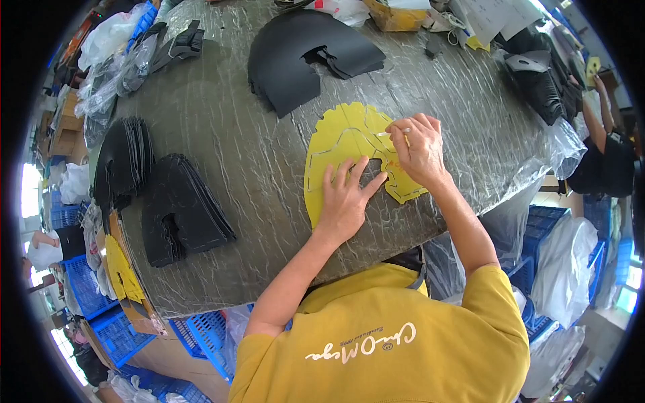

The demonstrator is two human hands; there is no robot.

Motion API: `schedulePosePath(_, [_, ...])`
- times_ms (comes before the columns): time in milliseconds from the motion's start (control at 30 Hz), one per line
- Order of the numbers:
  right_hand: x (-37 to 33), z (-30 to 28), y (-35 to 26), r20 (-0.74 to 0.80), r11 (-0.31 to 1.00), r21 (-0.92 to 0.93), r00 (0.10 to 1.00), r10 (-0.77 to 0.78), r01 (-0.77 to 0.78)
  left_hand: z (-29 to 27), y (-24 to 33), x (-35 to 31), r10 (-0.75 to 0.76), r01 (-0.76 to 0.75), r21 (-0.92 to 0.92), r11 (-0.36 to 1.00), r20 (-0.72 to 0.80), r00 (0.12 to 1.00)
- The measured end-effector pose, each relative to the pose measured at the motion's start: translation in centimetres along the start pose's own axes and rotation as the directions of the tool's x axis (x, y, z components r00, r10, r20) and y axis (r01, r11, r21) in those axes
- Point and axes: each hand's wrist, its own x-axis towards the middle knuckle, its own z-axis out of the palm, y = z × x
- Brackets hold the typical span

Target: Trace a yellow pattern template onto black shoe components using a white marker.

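Observation:
A yellow curved template with scalloped edges and slots cut along its lines lies on the table before me. My left hand rests on its lower part, fingers spread beside the notch in the middle. On the template's right side, my right hand is closed around a slim white pen, its tip pointing left near the slotted line. Whether a piece lies beneath the template is hidden. Beyond it lies a stack of black curved pieces with a notched inner edge.
Two more stacks of black pieces, one upright-looking and one flatter, are at the table's left. Papers and a yellow box lie at the far edge. Blue crates stand beside the table. Another person is at the right.

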Motion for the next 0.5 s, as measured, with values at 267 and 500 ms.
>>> schedulePosePath(267, [-1.7, -1.5, 0.0, -0.003, 1.0, -0.002, 1.0, -0.001, 0.001, -0.1, 0.1, 0.0, -0.01, 0.01, 0.008, 1.0, -0.004, 1.0])
schedulePosePath(500, [-2.8, -2.8, -0.3, 0.017, 0.999, -0.011, 0.999, 0.033, -0.033, -0.3, 0.3, 0.1, -0.026, 0.026, -0.025, 0.999, -0.003, 1.0])
